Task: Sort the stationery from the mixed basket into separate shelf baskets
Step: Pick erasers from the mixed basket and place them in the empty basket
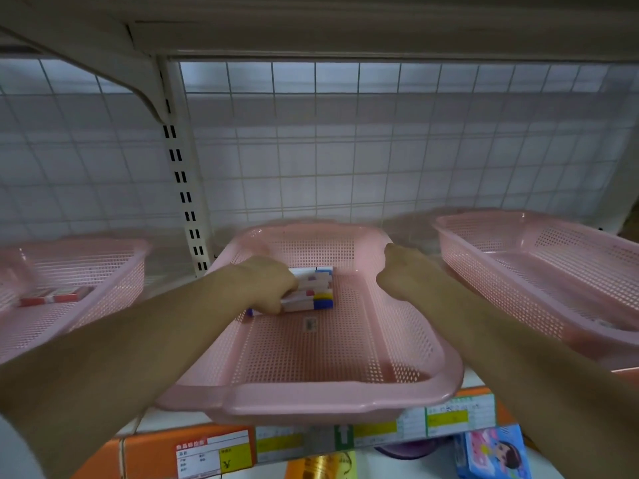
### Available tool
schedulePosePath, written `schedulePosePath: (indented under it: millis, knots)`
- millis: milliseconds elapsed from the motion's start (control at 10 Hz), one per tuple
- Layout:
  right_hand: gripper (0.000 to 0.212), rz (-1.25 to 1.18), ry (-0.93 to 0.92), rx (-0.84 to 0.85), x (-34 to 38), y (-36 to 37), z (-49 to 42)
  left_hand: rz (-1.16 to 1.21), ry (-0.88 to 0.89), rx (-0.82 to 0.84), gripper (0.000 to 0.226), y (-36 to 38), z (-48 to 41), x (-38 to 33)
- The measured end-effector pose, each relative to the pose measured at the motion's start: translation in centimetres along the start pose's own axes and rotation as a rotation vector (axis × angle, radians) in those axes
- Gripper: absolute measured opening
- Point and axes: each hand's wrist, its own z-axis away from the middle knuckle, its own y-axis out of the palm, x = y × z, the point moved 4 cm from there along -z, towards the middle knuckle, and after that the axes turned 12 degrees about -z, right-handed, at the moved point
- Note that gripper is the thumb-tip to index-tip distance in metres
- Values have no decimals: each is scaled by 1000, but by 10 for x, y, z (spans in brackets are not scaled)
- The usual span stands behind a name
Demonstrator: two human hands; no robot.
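Markers [311,292], a stack of them with blue, yellow and red caps, are lying in the far left part of the middle basket [311,399], and that's where the action is.

Sweeping from the left: the left basket [103,271], left of the middle one, holds a red-and-white box [55,297], too blurred to read. My left hand [266,281] is down inside the middle basket, fingers curled over the markers' left ends, gripping the bundle. I'd call this the set-down step: this kind of stationery is being delivered to its own basket. On that basket's floor, just nearer me than the markers, there's a small sticker [310,323], with print too small to make out.

My right hand [404,271] is at the middle basket's right wall, its back turned to me; apart or together, I can't tell, and whether it touches the rim I can't say either. Right of the middle basket, the right basket [518,236] shows nothing I can identify.

Next, I reckon: let go cleanly so the stack doesn't roll, lift out, and go for the next item.

Below the middle basket's front rim, one price tag [214,454] has a red header I can't read and a clear ¥; the others are blurred.
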Motion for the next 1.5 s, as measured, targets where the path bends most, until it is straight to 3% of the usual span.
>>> schedulePosePath:
  millis: [300, 600, 700, 900, 1100, 1300, 1400, 1500]
  knots:
    - [31, -35, 7, -4, 0, 1, -1, -61, -35, -15, 13, -5, 1, -2]
    - [35, 26, 22, 13, 3, 3, 1, 29, -107, -13, 32, 4, -4, 3]
    - [33, 124, 14, 12, 5, 1, 6, 26, -119, -1, 29, 3, -4, 1]
    - [41, 324, -181, -81, 19, -4, 16, 86, -111, -39, 32, -1, 0, 6]
    - [37, 295, -340, -148, 30, -6, 21, 152, -174, -90, 32, -2, -2, 3]
    - [41, 270, -365, -147, 30, -6, 23, 292, -263, -61, 16, -2, -6, 4]
    - [41, 262, -354, -135, 30, -5, 23, 207, -216, -128, 16, -7, -8, 1]
    - [41, 266, -349, -121, 30, -5, 22, 186, -214, -94, 15, -11, -3, -1]
